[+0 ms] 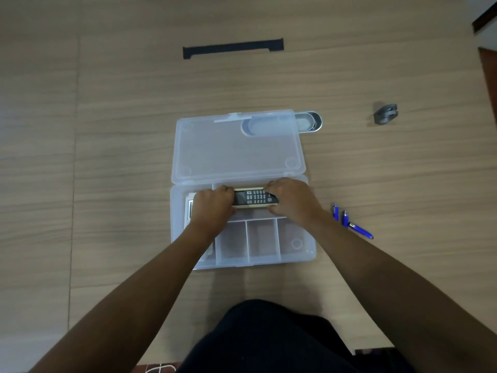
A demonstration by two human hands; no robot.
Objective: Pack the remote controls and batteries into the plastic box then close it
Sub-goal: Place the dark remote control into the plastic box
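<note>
A clear plastic box (295, 255) lies open on the wooden table, its lid (236, 152) folded back flat. A black remote control with a gold edge (252, 197) lies across the long rear compartment. My left hand (212, 205) grips its left end and my right hand (290, 197) grips its right end. A white remote control (189, 208) lies in the left compartment, mostly hidden under my left hand. Three blue batteries (347, 218) lie on the table to the right of the box. The three small front compartments hold nothing.
A silver oval tin (309, 122) sits behind the lid's far right corner. A black bar (232, 48) lies further back on the table. A small grey object (386, 114) rests at the right. My dark-clothed lap fills the bottom.
</note>
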